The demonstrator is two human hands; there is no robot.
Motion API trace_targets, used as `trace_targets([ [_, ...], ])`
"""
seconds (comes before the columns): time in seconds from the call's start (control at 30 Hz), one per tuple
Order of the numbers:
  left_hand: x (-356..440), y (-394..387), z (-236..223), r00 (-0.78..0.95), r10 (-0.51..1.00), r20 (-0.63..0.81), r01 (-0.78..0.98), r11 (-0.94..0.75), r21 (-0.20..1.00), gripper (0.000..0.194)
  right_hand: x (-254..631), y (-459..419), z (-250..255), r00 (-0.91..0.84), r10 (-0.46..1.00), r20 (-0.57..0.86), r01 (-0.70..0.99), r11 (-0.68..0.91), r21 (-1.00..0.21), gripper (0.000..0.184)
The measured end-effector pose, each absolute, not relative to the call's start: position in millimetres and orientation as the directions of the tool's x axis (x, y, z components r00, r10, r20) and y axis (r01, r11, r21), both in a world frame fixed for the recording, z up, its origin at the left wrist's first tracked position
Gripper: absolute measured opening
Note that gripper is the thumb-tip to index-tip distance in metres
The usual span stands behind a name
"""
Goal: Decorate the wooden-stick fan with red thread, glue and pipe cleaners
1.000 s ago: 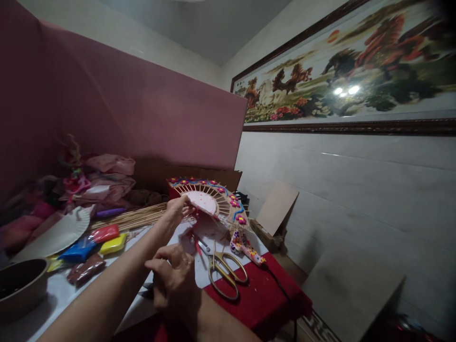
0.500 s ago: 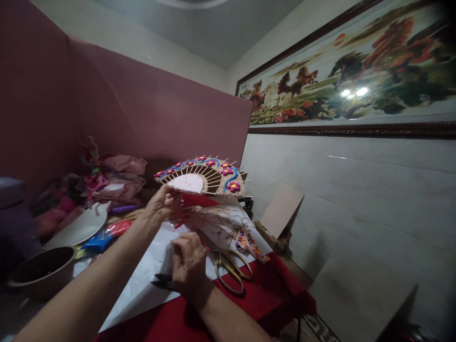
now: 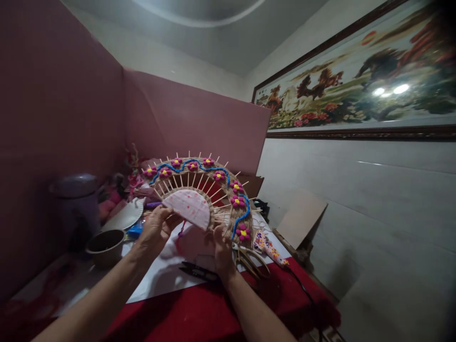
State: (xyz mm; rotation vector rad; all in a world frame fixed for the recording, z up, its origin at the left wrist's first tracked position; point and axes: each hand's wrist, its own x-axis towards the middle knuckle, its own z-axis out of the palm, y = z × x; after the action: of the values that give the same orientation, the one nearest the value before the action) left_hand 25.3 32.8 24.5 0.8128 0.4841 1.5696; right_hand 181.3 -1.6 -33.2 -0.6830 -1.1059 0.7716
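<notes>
A half-round handmade fan (image 3: 193,166) is held up over the table, tilted toward me. Thin sticks radiate through its twine-woven band, which carries magenta flowers with yellow centres and a wavy blue cord. Its inner half-disc is pale pink cloth with small red spots. My left hand (image 3: 158,225) pinches the lower left corner of that half-disc. At the lower right edge, my right hand (image 3: 223,249) grips the fan, its fingertips partly hidden. Below lie black thread snips (image 3: 197,270), and gold-handled scissors (image 3: 251,261) rest just right of my right hand.
A flower-patterned glue gun (image 3: 270,249) with a cord lies at the right on the red cloth (image 3: 185,313). At left stand a dark bowl (image 3: 106,244), a white paper plate (image 3: 124,214) and a lidded container (image 3: 76,204). A pink partition (image 3: 192,114) rises behind.
The fan has come closer and tilted to show more of its face. My right hand has risen from beside the snips and taken hold of its lower right edge. The view has shifted left.
</notes>
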Motion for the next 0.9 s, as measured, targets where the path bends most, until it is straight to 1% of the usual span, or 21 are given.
trace_targets([
  [0.07,19.1,24.4,18.7,-0.029,0.977,0.209,-0.672,-0.174,0.72,0.016,180.6,-0.7,-35.3,0.23,0.867,0.443,-0.293,0.496,-0.818,0.043],
  [0.17,14.9,16.9,14.1,-0.069,0.983,0.169,-0.666,-0.172,0.726,0.019,178.4,1.1,-36.5,0.192,0.917,0.35,-0.445,0.399,-0.802,0.033],
  [0.27,13.2,15.4,9.3,-0.086,0.985,0.149,-0.649,-0.169,0.742,0.02,176.6,2.9,-35.9,0.15,0.936,0.318,-0.522,0.348,-0.778,0.027],
  [0.37,10.8,15.6,1.5,-0.07,0.992,0.103,-0.639,-0.124,0.759,0.019,176.8,3.8,-36.4,0.107,0.941,0.322,-0.521,0.329,-0.788,0.026],
  [0.43,8.9,14.2,-3.8,-0.06,0.997,0.054,-0.64,-0.08,0.764,0.017,177.5,4.0,-37.8,0.107,0.939,0.327,-0.522,0.333,-0.785,0.025],
  [0.5,7.4,11.5,-7.5,-0.062,0.997,0.037,-0.637,-0.068,0.768,0.016,177.9,3.8,-39.3,0.106,0.937,0.332,-0.525,0.336,-0.782,0.027],
  [0.57,6.7,8.9,-9.2,-0.062,0.997,0.039,-0.613,-0.069,0.787,0.017,178.1,3.1,-40.1,0.098,0.936,0.338,-0.508,0.339,-0.792,0.029],
  [0.67,6.5,9.2,-9.3,-0.082,0.993,0.08,-0.582,-0.113,0.805,0.018,178.0,0.7,-38.9,0.089,0.933,0.348,-0.466,0.347,-0.814,0.032],
  [0.77,4.9,15.5,-7.2,-0.147,0.981,0.124,-0.597,-0.188,0.78,0.021,179.1,-2.5,-34.7,0.12,0.923,0.366,-0.442,0.38,-0.813,0.032],
  [0.83,2.6,20.2,-3.2,-0.149,0.984,0.1,-0.616,-0.171,0.769,0.023,180.8,-4.0,-31.0,0.13,0.913,0.386,-0.434,0.402,-0.806,0.035],
  [0.9,0.8,23.1,3.4,-0.107,0.991,0.081,-0.634,-0.131,0.762,0.023,182.5,-4.6,-27.6,0.105,0.902,0.42,-0.447,0.42,-0.79,0.04],
])
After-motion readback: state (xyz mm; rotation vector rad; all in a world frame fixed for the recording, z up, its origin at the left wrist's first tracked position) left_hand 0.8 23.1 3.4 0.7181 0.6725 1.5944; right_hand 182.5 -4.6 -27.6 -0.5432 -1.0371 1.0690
